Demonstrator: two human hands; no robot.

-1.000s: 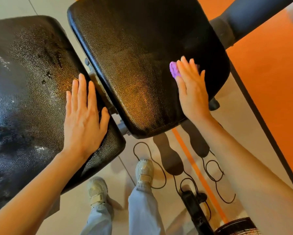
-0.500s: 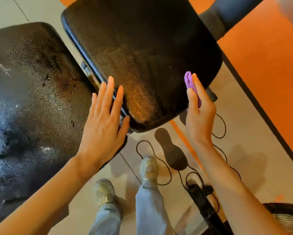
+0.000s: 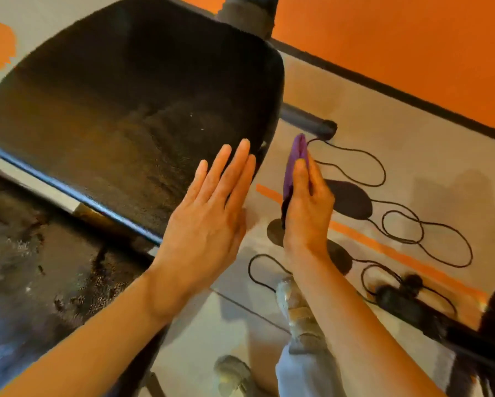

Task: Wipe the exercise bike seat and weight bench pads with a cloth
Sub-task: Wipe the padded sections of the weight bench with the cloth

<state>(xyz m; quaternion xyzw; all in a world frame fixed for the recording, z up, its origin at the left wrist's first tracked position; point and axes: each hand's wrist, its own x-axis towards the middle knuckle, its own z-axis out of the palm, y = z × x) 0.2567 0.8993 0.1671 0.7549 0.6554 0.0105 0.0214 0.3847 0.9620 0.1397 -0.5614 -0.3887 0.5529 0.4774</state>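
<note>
Two black textured bench pads fill the left of the head view: an upper pad (image 3: 131,104) and a lower, wet-looking pad (image 3: 40,270), split by a metal gap. My left hand (image 3: 209,216) lies flat with straight fingers over the near right corner of the upper pad. My right hand (image 3: 306,207) is off the pad's right edge, over the floor. It holds a folded purple cloth (image 3: 295,161) between thumb and fingers, and the cloth stands on edge, apart from the pad.
A grey frame tube (image 3: 309,121) juts out under the upper pad. Black cords (image 3: 398,224) loop over the beige floor beside an orange stripe (image 3: 383,247). A black power strip (image 3: 406,305) lies at the right. My shoes (image 3: 295,308) stand below.
My right hand slid the cloth off the upper pad's right edge and now holds it in the air. My left hand moved from the lower pad to the upper pad's corner.
</note>
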